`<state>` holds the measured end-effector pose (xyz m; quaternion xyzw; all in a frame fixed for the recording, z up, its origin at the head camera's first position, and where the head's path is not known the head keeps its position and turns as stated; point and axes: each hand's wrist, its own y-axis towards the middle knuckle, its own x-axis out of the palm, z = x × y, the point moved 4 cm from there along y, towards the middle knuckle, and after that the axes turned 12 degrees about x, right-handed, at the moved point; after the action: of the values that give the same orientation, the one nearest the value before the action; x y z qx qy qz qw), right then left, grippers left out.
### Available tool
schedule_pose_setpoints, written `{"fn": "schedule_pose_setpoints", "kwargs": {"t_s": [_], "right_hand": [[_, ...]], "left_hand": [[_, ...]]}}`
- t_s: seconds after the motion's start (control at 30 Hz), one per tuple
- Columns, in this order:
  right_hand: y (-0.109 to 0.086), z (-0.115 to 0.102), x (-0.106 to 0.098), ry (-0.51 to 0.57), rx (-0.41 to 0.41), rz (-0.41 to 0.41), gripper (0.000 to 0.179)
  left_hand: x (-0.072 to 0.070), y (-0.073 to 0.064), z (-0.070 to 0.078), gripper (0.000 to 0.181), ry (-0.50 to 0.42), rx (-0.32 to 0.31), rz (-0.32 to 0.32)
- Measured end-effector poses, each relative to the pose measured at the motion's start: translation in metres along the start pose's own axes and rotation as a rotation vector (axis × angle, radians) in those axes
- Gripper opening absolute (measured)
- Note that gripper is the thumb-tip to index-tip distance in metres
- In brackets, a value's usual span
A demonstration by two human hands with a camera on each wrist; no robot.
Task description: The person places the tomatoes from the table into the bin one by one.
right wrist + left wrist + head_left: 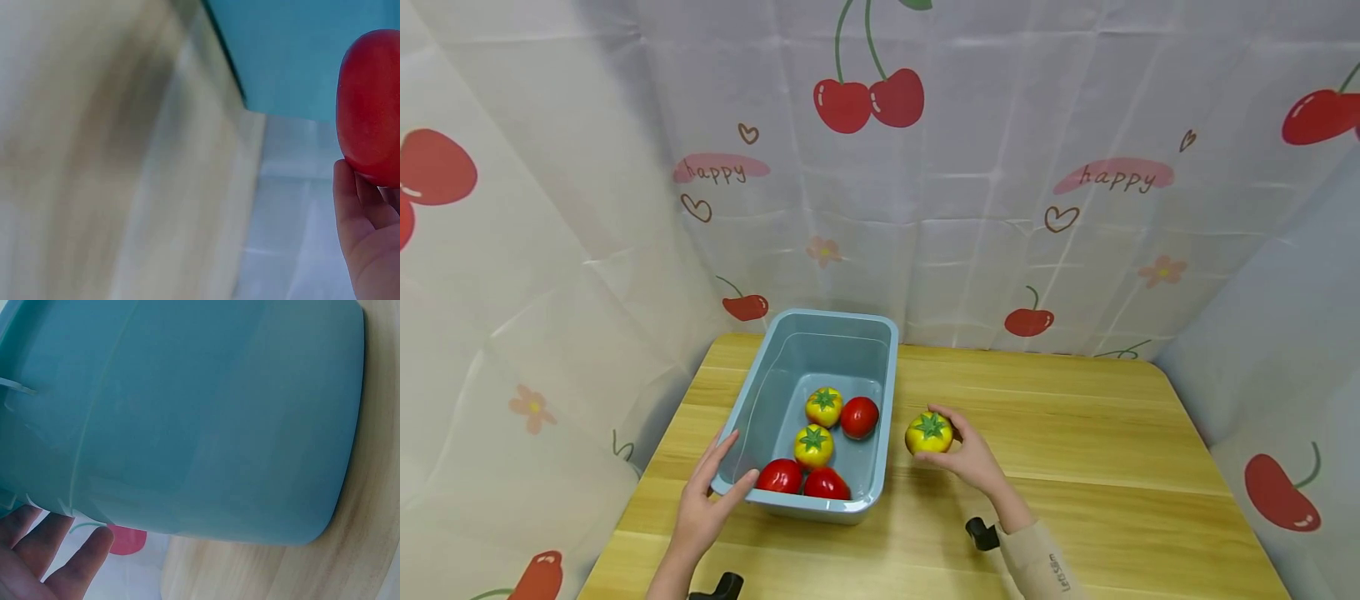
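Note:
My right hand (972,457) holds a toy tomato (928,431), thumb and fingers around its sides, just right of the bin. Its top is yellow with a green leafy crown; from below, in the right wrist view, its underside (375,106) looks red. At the near left corner of the blue plastic bin (887,375), my left hand (703,504) grips the rim, thumb on the front edge and fingers along the left side. Inside the bin lie two yellow tomatoes with green crowns, one (824,407) behind the other (813,447), and three red ones, including one (860,417) by the right wall.
The bin stands on the left part of a wooden table (1075,433). White curtains (955,208) printed with cherries hang behind the table and at both sides. A black wrist mount (981,533) shows at my right wrist, another (722,587) at my left.

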<state>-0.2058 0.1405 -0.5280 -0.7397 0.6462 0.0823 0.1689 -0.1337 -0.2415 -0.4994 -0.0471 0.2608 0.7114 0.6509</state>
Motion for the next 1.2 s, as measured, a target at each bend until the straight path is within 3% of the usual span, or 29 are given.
{"fn": "schedule_pose_setpoints", "kwargs": {"t_s": [0.3, 0.73, 1.03, 1.2], "right_hand": [[-0.003, -0.026, -0.014, 0.0, -0.062, -0.007, 0.076], [-0.005, -0.058, -0.017, -0.009, -0.132, -0.006, 0.074], [-0.026, -0.109, -0.014, -0.052, -0.19, -0.019, 0.069], [-0.017, -0.105, -0.008, -0.036, -0.201, -0.03, 0.07]], "left_hand": [[0.0, 0.0, -0.001, 0.061, 0.004, -0.004, -0.003], [0.0, 0.0, 0.0, 0.061, 0.006, -0.006, -0.004], [0.0, 0.001, 0.0, 0.062, 0.01, -0.008, -0.005], [0.0, 0.0, 0.0, 0.062, 0.009, -0.002, 0.001]]}}
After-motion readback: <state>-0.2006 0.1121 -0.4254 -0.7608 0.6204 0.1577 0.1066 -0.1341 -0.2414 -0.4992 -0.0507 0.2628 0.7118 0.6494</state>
